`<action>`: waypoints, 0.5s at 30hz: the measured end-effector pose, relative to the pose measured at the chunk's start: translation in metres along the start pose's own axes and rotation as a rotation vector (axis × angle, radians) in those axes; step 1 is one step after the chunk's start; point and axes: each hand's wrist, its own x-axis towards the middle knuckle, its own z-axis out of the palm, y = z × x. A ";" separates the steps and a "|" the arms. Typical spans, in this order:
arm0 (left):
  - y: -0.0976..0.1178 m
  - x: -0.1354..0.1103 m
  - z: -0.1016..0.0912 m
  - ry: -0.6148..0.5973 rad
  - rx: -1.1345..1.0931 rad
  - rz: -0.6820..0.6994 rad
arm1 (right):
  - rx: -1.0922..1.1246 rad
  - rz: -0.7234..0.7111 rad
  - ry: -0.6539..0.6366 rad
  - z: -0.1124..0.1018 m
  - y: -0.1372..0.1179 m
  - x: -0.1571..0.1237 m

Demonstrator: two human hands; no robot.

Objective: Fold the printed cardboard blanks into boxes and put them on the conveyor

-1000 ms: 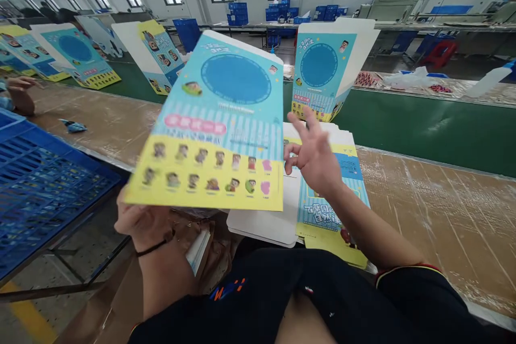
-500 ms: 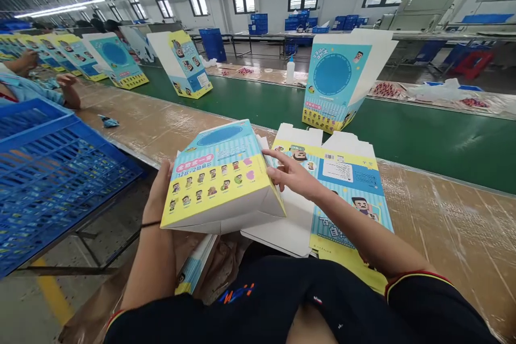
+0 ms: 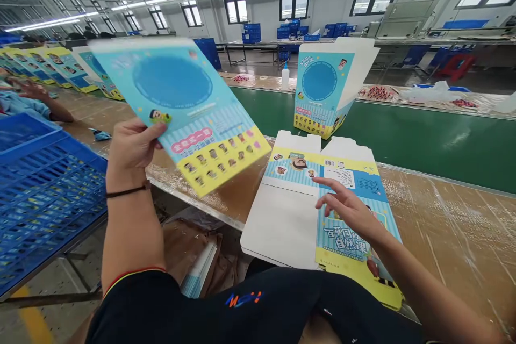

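Observation:
My left hand [image 3: 135, 145] grips the left edge of a blue and yellow printed carton [image 3: 181, 107], held up and tilted above the table edge. My right hand [image 3: 349, 209] hovers with fingers spread over a stack of flat printed carton blanks [image 3: 298, 215] lying on the brown table [image 3: 451, 226]. The hand rests lightly on the top blank's blue panel.
An opened carton [image 3: 324, 91] stands on the green conveyor belt [image 3: 423, 129]. More cartons [image 3: 64, 67] stand in a row at far left. A blue plastic crate [image 3: 40, 183] sits to my left. Another person's arm [image 3: 44, 105] reaches over the table at left. A glue bottle [image 3: 285, 75] stands beyond the belt.
My left hand has lifted the carton up and to the left. My right hand has let go of it and dropped onto the stack of flat blanks.

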 end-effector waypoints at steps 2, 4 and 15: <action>0.003 0.017 0.024 -0.040 0.178 0.138 | -0.011 0.036 0.107 -0.005 0.007 -0.012; -0.006 0.032 0.057 -0.097 0.408 0.225 | -0.005 0.052 0.182 -0.006 0.015 -0.021; -0.103 0.096 0.194 -0.151 0.875 0.128 | 0.008 0.164 0.366 0.010 0.050 -0.058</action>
